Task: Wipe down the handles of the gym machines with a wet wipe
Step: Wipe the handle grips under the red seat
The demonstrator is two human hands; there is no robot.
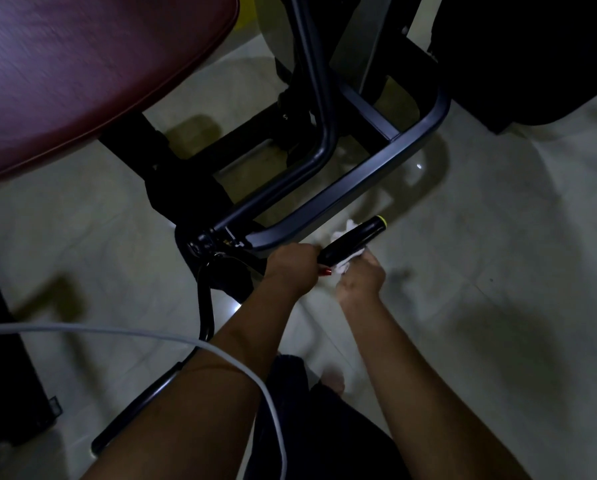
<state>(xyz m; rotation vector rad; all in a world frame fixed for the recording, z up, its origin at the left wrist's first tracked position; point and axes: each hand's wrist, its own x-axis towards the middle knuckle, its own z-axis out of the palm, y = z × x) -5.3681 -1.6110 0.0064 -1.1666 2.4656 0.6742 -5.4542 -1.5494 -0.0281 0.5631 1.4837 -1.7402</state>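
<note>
Steadying the rigid handle [356, 235], the left hand [292, 268] grips its base while the right hand [359, 278] clasps the limp wet wipe [343, 267] underneath.

- No writing, number or brand can be read on the handle [354, 239], the machine frame [325, 192] or the maroon pad [82, 81].
- The light is dim and the view blurred.

Gym: maroon padded seat [92, 71], black steel machine frame [359, 181], pale tiled floor [498, 271].
</note>
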